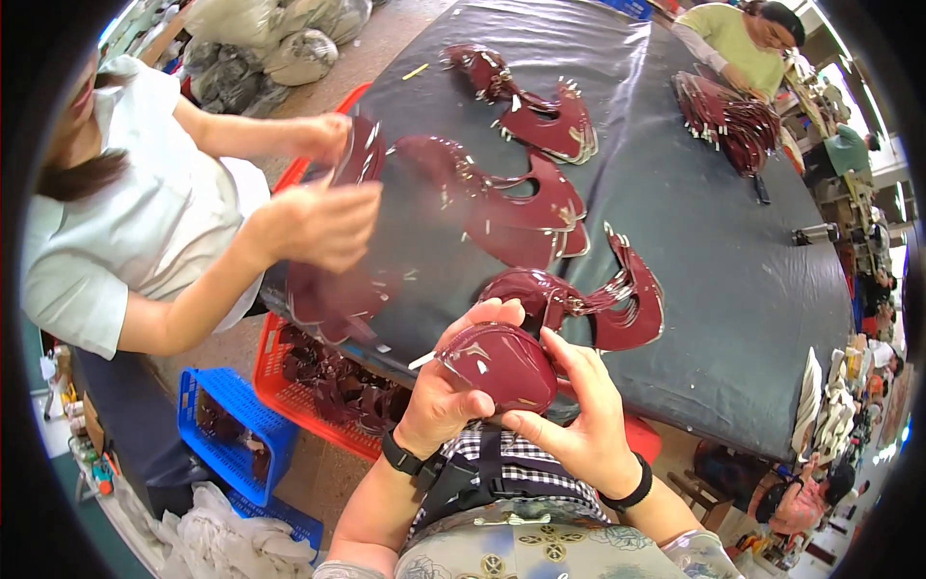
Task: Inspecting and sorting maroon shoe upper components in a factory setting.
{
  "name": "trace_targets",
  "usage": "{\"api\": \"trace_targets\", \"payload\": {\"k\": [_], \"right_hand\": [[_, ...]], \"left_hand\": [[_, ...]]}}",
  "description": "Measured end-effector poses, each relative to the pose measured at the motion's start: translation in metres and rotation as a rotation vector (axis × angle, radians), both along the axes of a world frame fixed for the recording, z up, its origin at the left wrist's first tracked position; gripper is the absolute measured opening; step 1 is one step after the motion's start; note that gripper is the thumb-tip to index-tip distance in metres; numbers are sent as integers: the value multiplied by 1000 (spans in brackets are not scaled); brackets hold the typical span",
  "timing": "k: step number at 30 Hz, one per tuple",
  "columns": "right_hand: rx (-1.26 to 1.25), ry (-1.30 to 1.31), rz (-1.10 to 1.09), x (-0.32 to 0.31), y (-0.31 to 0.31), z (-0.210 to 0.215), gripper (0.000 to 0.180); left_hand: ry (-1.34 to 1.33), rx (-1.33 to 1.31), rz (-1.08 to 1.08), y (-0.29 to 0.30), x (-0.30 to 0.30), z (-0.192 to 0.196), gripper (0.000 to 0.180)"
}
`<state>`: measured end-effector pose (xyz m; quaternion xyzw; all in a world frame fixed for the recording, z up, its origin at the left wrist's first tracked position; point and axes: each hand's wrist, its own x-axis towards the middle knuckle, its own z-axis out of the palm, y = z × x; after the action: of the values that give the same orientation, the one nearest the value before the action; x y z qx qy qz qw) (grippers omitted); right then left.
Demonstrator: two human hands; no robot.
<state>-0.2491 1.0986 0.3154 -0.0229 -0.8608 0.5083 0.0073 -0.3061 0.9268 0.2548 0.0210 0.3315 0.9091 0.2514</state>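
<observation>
Close to my body I hold up a rounded, glossy dark red leather piece point(499, 367); whether it is one layer or a thin stack I cannot tell. My left hand point(433, 400) grips its left side, thumb on the lower edge and fingers behind. Around its right side curls my right hand point(596, 415), thumb below and fingers along the rim. A small white strip point(422, 361) sticks out at the upper left. Just beyond my hands, a bundle of curved leather shoe-upper pieces point(632, 307) lies on the dark-covered table point(733, 357).
More dark red bundles point(555, 125) lie farther up the table, with a big pile point(728, 121) at far right. A co-worker point(145, 222) at left handles similar pieces, hands blurred. A red crate point(275, 362) and a blue crate point(231, 434) stand below the table's left edge.
</observation>
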Motion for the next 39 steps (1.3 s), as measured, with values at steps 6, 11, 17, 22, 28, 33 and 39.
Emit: {"api": "trace_targets", "payload": {"k": [6,11,17,22,28,33,39], "right_hand": [[-10,-20,93,-12,-24,-16,81],[42,-25,135,-25,-39,-21,78],[108,-7,145,-42,-49,-22,76],[95,18,123,-54,-54,-23,72],[150,36,108,-64,-58,-26,67],[205,55,74,-73,-62,-34,62],[225,13,43,-85,-65,-42,54]], "left_hand": [[22,-39,142,-26,7,-17,98],[44,-95,179,-44,2,-28,92],[102,-77,169,-65,-13,-35,88],[123,-126,205,-70,-26,-37,86],[117,-105,234,-67,-38,-42,76],[97,-109,214,-65,-49,-48,68],[50,-132,254,-63,-55,-59,59]]}}
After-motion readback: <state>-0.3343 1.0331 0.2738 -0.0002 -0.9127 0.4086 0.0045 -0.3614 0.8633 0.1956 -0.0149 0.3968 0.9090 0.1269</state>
